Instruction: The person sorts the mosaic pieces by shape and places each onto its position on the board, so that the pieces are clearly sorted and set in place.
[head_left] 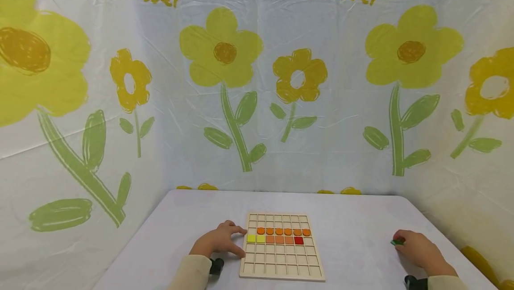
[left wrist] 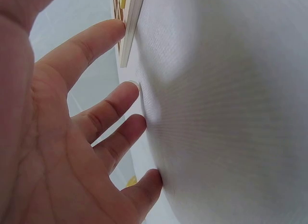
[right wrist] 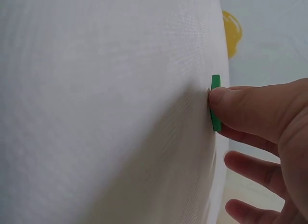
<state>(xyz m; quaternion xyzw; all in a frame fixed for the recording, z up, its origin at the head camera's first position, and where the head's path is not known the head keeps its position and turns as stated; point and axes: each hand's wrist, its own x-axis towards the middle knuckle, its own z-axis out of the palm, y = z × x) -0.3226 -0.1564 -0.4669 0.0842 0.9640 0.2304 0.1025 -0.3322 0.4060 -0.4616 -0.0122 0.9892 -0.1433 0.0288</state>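
A wooden grid board [head_left: 275, 270] lies flat on the table. One of its rows holds several round orange pieces [head_left: 279, 232]. The row nearer the person has two yellow squares [head_left: 251, 238], three orange squares [head_left: 279, 240] and a red square [head_left: 299, 240]. At the board's left edge is my left hand [head_left: 218, 240], fingers spread and relaxed; in the left wrist view its index fingertip touches the board's side [left wrist: 132, 31]. Far to the right, my right hand [head_left: 419, 250] pinches a thin green piece [right wrist: 216, 123] between thumb and finger, close to the tabletop. The thumb covers the piece's middle.
The white table [head_left: 353, 232] spreads around the board, with a wide stretch between it and the right hand. A hanging cloth [head_left: 341, 156] printed with yellow flowers encloses the table's back and both sides. Dark wrist devices [head_left: 217, 266] sit at both cuffs.
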